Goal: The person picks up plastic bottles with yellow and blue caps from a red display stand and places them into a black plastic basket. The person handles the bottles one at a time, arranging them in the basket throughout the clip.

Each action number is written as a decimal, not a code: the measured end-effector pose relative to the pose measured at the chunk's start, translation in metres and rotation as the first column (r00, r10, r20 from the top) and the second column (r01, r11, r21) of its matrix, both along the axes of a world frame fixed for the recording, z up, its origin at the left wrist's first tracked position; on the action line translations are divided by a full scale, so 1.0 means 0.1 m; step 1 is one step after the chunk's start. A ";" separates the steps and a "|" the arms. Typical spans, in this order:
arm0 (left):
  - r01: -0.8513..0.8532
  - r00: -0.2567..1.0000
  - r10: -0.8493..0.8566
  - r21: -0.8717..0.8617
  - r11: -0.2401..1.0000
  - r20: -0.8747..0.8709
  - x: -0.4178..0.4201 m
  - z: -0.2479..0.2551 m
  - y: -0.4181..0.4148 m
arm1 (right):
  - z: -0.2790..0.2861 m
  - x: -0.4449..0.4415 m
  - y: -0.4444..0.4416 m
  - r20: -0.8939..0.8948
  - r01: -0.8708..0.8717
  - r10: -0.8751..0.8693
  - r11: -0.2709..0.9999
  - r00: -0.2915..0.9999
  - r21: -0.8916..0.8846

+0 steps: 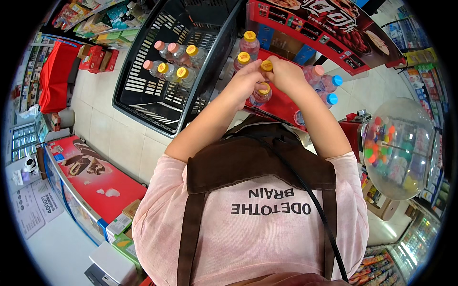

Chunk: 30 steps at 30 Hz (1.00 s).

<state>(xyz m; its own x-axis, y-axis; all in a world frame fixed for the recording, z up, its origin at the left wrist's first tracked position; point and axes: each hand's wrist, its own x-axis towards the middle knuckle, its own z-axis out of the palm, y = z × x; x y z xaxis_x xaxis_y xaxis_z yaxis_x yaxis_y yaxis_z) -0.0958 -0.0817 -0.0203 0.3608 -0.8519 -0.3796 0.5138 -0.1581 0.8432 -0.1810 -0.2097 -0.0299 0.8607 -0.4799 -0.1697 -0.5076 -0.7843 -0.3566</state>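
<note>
A small clear bottle with a yellow cap (266, 65) stands between my hands, over a red shelf. The thumb and fingers of my right hand (288, 75) close around it near the cap. My left hand (243, 85) is bent beside it from the left, fingertips at the same bottle and close to the cap of a nearer yellow-capped bottle (261, 95); its exact grip is hidden. Just beyond my left hand stand two more yellow-capped bottles, one nearer (243, 59) and one farther (249, 43). Blue-capped bottles (332, 83) and a pink-capped bottle (317, 71) stand right of my right hand.
A black plastic shopping basket (186, 118) at the left holds several bottles with pink and yellow caps (172, 69). Behind the red shelf (284, 103) rises a printed promotional board (332, 32). A clear dome with coloured balls (397, 150) stands right; a red-topped freezer (103, 178) lies left.
</note>
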 end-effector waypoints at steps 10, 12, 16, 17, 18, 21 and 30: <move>0.325 0.722 -0.185 -0.092 0.941 0.667 -0.15 -0.02 -0.31 | 0.31 -0.46 -0.29 0.278 0.098 -0.034 0.971 0.960 -0.219; 0.389 0.562 -0.251 0.015 0.921 0.788 -0.21 0.11 -0.49 | 0.32 -0.60 -0.41 0.277 0.151 -0.056 0.930 0.959 -0.334; 0.421 0.372 -0.191 0.018 0.907 0.908 -0.28 0.09 -0.89 | 0.20 -0.82 -0.60 0.288 0.217 -0.091 0.869 0.953 -0.444; 0.414 0.340 -0.261 0.106 0.904 0.904 -0.29 0.04 -0.96 | 0.19 -0.85 -0.62 0.284 0.231 -0.104 0.855 0.953 -0.463; 0.405 0.306 -0.336 0.198 0.893 0.891 -0.31 0.01 -1.02 | 0.18 -0.87 -0.62 0.250 0.236 -0.132 0.860 0.959 -0.452; 0.410 0.324 -0.441 0.296 0.863 0.837 -0.32 -0.10 -1.15 | 0.13 -0.93 -0.64 0.164 0.250 -0.199 0.882 0.966 -0.401; 0.557 0.596 -0.599 0.263 0.788 0.535 -0.42 -0.10 -1.16 | -0.02 -0.92 -0.70 0.067 0.227 -0.219 0.888 0.973 -0.399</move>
